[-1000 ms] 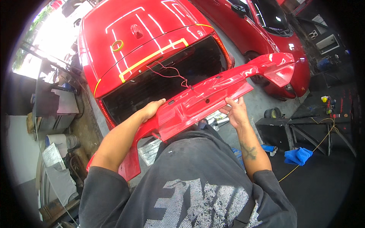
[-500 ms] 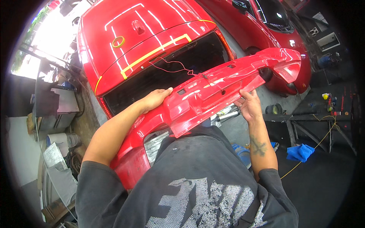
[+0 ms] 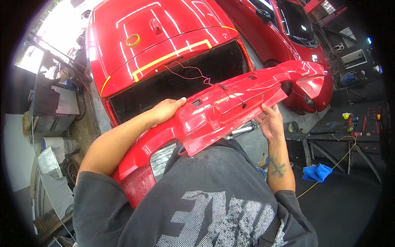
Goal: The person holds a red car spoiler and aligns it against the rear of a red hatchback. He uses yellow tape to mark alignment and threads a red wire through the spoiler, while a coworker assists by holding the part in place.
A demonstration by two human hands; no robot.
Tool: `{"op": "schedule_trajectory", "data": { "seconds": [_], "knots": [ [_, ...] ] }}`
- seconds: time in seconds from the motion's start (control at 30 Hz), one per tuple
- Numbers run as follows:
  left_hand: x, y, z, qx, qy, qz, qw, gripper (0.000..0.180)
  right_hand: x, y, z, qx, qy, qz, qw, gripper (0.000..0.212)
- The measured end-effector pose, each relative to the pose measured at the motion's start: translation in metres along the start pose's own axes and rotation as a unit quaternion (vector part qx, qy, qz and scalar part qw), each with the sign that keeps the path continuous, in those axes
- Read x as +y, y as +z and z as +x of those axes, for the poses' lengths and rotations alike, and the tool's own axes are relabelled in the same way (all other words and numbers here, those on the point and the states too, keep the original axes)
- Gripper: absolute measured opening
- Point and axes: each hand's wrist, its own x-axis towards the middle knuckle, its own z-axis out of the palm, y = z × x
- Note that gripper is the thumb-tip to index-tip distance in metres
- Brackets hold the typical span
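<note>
Panel (image 3: 218,108) — glossy red, ridged, curving — gripped by left hand (image 3: 168,111) and right hand (image 3: 270,122)

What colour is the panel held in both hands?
The panel is glossy red in the head view.

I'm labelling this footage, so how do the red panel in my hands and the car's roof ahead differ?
The red panel is ridged and pierced by openings; the car's roof curves smoothly. The left hand and right hand hold the panel, while a yellow tape roll sits on the roof. Both are glossy red.
</note>
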Motion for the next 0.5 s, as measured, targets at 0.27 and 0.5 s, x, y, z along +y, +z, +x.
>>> {"op": "schedule_trajectory", "data": {
  "seconds": [0.27,0.5],
  "knots": [
    [0.002,0.002,-0.009,0.029,0.013,-0.015,0.999,0.065,0.035,0.013,-0.022,-0.008,-0.055,0.036,0.998,0.054],
    [-0.011,0.017,-0.002,0.002,0.002,-0.015,1.0,0.066,0.052,0.053,-0.07,-0.078,0.031,0.008,0.996,0.083]
  ]
}}
